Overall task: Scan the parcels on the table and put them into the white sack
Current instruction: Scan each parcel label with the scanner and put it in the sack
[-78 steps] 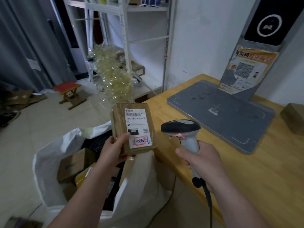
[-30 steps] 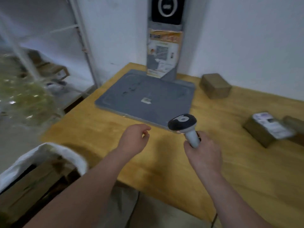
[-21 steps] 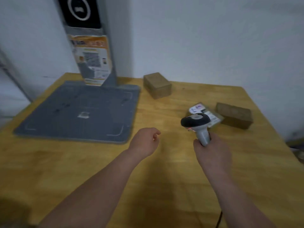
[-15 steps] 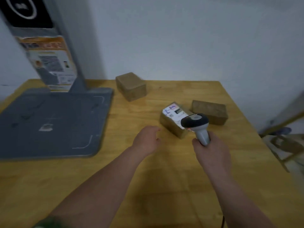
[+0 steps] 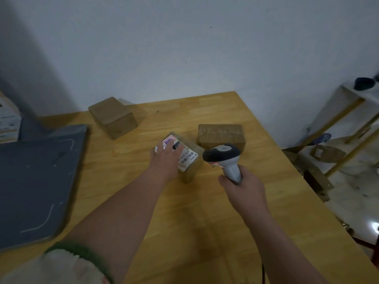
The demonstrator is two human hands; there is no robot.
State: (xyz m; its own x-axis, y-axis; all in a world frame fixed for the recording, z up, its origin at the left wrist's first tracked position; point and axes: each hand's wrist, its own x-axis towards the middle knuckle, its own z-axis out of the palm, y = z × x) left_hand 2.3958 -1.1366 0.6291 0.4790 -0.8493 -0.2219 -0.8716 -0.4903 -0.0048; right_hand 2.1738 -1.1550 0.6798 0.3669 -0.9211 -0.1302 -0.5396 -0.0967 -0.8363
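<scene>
Head view: rests left hand (image 5: 167,158), fingers straight, atop labelled parcel (image 5: 187,160) at mid-table (image 5: 184,222), grips scanner (image 5: 223,155) in right hand (image 5: 244,187) just beside, leaves plain parcels (image 5: 112,116) (image 5: 221,135) behind untouched; probably three left to scan, white sack unseen.

Light wooden table (image 5: 283,191) against the wall. On its left part, a flat grey mat (image 5: 37,177) with white corner marks. On the bare wood, 3 brown parcels: 1 plain box (image 5: 112,116) near the wall just beside the mat, 1 white-labelled box (image 5: 189,160) mid-table, 1 taped box (image 5: 221,134) just right of it
</scene>
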